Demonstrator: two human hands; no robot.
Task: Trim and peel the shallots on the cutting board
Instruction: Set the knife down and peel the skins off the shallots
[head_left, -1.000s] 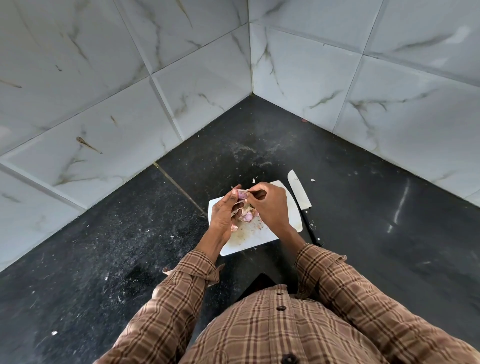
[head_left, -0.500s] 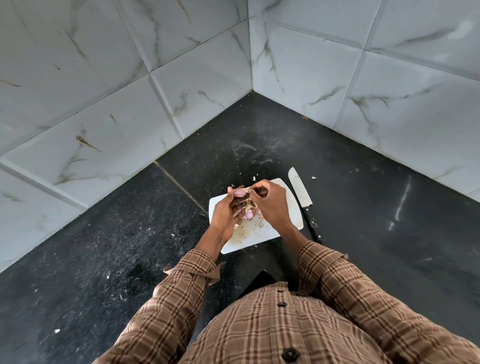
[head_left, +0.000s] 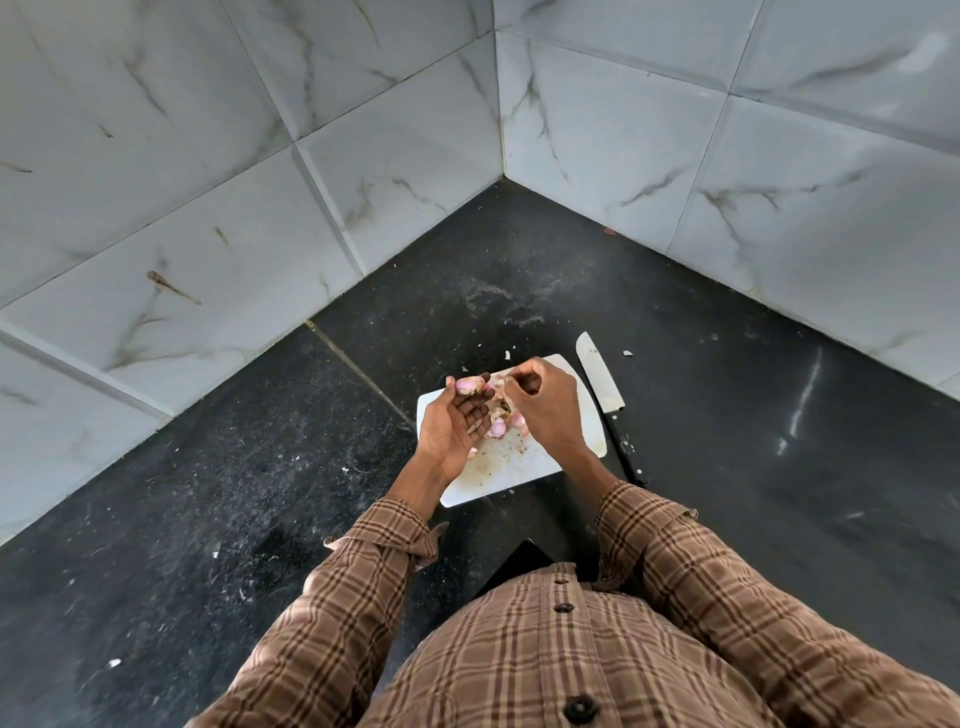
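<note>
A: Since a second ago, left hand (head_left: 451, 426) has turned palm-up, shallot (head_left: 469, 385) at its fingertips over the cutting board (head_left: 587, 426).
B: Right hand (head_left: 545, 402)?
A: Pinching papery skin beside it; more shallots (head_left: 497, 427) on board, knife (head_left: 605, 387) on surface.
B: Handling?
A: Light, likely slippery; grip at the ends.

Brown plaid shirt (head_left: 545, 665), dark buttons down the front, long sleeves with seemingly unbuttoned cuffs.

Shallots and cutting board
One pink peeled shallot (head_left: 469, 385) held at fingertips; other pink shallots (head_left: 497, 427) lie on the soiled white rectangular cutting board (head_left: 519, 467).
</note>
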